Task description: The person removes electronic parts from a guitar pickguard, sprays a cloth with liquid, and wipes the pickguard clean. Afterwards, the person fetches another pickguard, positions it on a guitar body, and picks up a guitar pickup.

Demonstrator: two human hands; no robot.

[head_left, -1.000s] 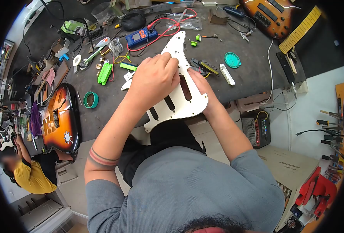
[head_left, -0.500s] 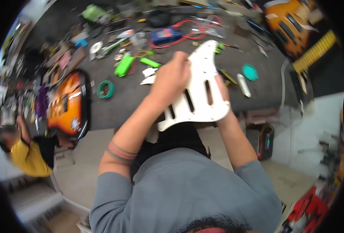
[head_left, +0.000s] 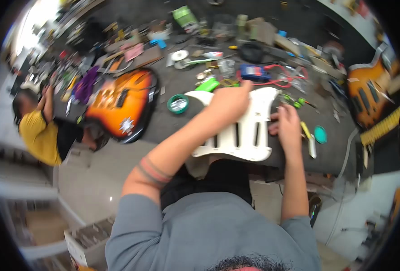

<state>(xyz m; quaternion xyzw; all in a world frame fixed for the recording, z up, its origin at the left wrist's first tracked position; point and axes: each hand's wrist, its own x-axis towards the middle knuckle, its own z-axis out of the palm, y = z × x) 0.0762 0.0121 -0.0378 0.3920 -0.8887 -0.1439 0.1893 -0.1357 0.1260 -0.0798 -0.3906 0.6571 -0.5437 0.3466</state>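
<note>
A white guitar pickguard (head_left: 247,143) with three long pickup slots lies at the bench's near edge, its lower rim towards my body. My left hand (head_left: 230,105) is closed over its upper middle; the fingers are curled and what they hold, if anything, is hidden. Just off the pickguard's right edge, my right hand (head_left: 288,124) has its fingers apart and holds nothing visible; whether a fingertip touches the edge I cannot tell. A green round container (head_left: 178,104) with shiny contents stands left of the pickguard. Bright green pieces (head_left: 207,84) lie behind it.
A sunburst guitar body (head_left: 127,101) lies on the left of the dark bench (head_left: 161,119). Another sunburst guitar (head_left: 367,97) is at the far right. A blue meter (head_left: 253,72) with red leads and a teal lid (head_left: 320,134) are nearby. A person in yellow (head_left: 39,137) sits left.
The pickguard has gone from tilted up in my hands to lying lower and flatter. My right hand has let go of its right side. The view has swung left.
</note>
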